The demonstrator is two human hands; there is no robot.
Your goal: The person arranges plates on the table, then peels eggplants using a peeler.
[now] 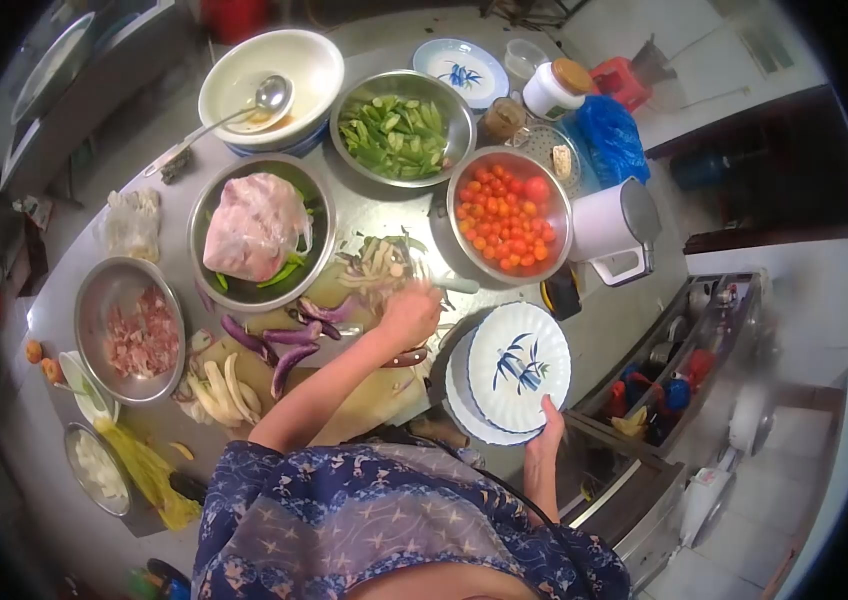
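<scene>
My right hand (547, 436) grips the lower right rim of a white scalloped plate (519, 405) with a blue bamboo design. A second white plate (462, 415) shows beneath it, offset to the left. My left hand (410, 316) reaches over the cutting board with its fingers curled down and slightly blurred. What lies in those fingers is hidden. Just beyond them is a heap of pale vegetable pieces (374, 270). A knife's brown handle (406, 358) lies below the left hand. Purple eggplants (293, 358) rest to its left, and peeled pale lengths (229, 390) lie farther left.
Steel bowls hold cherry tomatoes (504, 220), cut green vegetables (394, 135), bagged meat (256, 230) and chopped meat (144, 335). A white basin (234, 80) with a ladle stands at the back. A kettle (616, 230) is on the right; an open drawer (664, 370) sits below it.
</scene>
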